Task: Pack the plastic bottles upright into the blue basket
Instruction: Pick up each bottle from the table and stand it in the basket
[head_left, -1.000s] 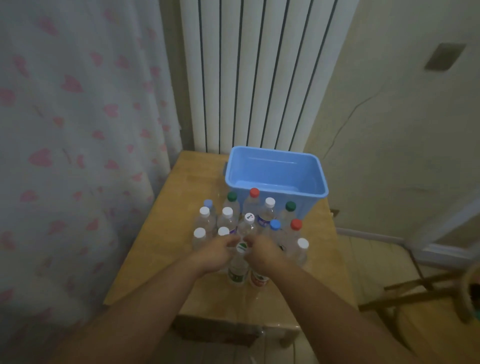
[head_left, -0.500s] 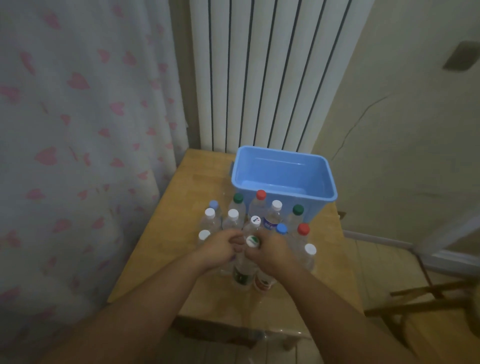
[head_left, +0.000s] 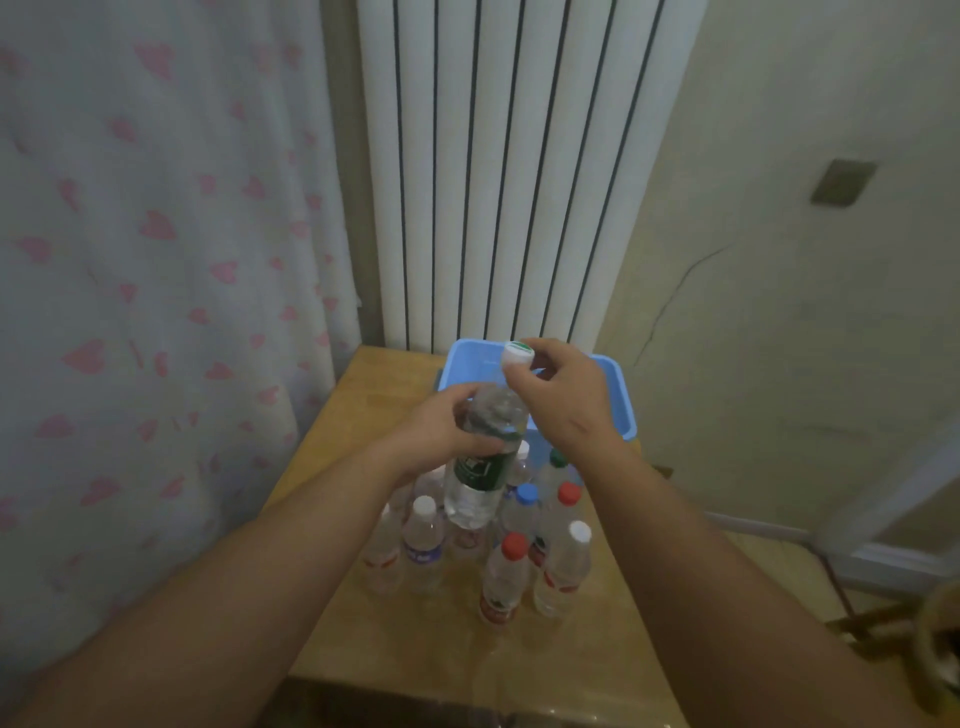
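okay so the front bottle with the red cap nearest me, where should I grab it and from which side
Probably by the neck just under the red cap, coming straight down from above. The red-capped bottle stands upright with a white-capped bottle close on its right, so a side grasp looks cramped.

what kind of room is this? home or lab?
Most likely a room in a home, not a lab: a pale curtain with pink hearts, a white column radiator against a cracked painted wall, and a small wooden table holding the bottles.
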